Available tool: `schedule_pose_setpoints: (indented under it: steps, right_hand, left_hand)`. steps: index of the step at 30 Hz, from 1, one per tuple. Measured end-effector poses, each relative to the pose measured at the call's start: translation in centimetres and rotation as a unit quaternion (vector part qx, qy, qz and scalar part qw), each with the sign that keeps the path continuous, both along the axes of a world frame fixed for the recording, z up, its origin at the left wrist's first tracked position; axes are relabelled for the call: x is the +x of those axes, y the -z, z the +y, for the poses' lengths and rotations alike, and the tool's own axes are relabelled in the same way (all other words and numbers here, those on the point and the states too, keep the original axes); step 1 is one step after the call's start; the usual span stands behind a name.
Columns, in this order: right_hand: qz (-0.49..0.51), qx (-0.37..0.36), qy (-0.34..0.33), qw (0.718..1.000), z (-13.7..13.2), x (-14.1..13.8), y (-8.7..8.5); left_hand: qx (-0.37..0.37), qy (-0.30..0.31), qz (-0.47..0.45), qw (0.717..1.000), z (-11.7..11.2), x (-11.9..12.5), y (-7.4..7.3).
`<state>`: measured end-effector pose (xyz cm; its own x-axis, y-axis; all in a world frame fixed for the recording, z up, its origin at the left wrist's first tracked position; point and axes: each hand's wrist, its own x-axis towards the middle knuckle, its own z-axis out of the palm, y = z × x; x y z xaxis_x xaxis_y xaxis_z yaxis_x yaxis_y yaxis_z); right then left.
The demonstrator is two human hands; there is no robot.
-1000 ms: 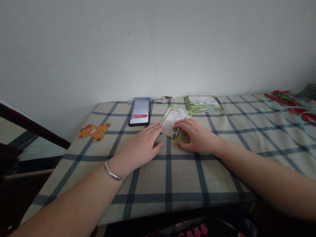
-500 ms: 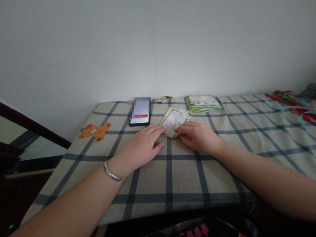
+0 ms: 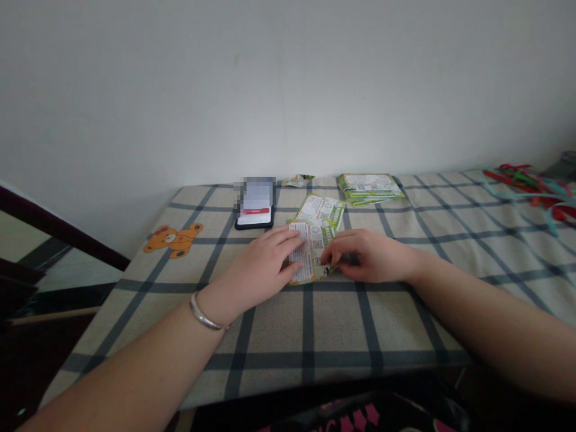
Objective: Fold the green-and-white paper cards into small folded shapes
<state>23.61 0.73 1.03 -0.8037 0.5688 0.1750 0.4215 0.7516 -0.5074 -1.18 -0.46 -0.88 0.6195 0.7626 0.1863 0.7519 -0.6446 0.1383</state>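
A green and white printed card (image 3: 306, 255) lies turned toward me on the checked cloth, its near edge close to a dark stripe. My left hand (image 3: 265, 261) rests flat at its left side, with the fingers stretched over that edge and the thumb low beside it. At the right side, my right hand (image 3: 371, 257) has its fingers curled and pinched on the card's edge. Just behind, partly covered by this card, are similar printed cards (image 3: 318, 208) that overlap at an angle.
A stack of the same cards (image 3: 371, 187) sits at the back near the wall. Left of it are a small crumpled wrapper (image 3: 299, 180) and a phone (image 3: 255, 210). A bear cutout (image 3: 174, 241) lies far left; red and teal ribbons (image 3: 535, 189) lie far right.
The top card has moved toward me, off the fanned cards, and turned straighter. My right hand has come nearer with it. My left hand has barely shifted.
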Motion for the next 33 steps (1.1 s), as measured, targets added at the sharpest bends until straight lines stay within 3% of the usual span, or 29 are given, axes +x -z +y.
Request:
schedule_pose_setpoints:
  steps: [7,18,27,33]
  right_hand:
    - [0.013,-0.06,-0.025,0.998,-0.3,0.2,-0.3]
    - [-0.005,-0.073,-0.009,0.997,-0.4,0.4,-0.1]
    - [-0.051,-0.014,0.175,0.983,-0.1,-0.6,0.9]
    - [-0.075,0.061,0.209,0.973,0.0,-1.1,1.5]
  left_hand:
    - [-0.003,-0.014,0.015,1.0,0.0,0.0,0.2]
    - [0.015,-0.015,-0.012,1.0,0.2,-0.1,0.6]
    - [-0.014,-0.006,-0.056,0.998,0.2,0.0,0.1]
    - [-0.018,-0.006,-0.037,0.999,0.1,0.1,0.2]
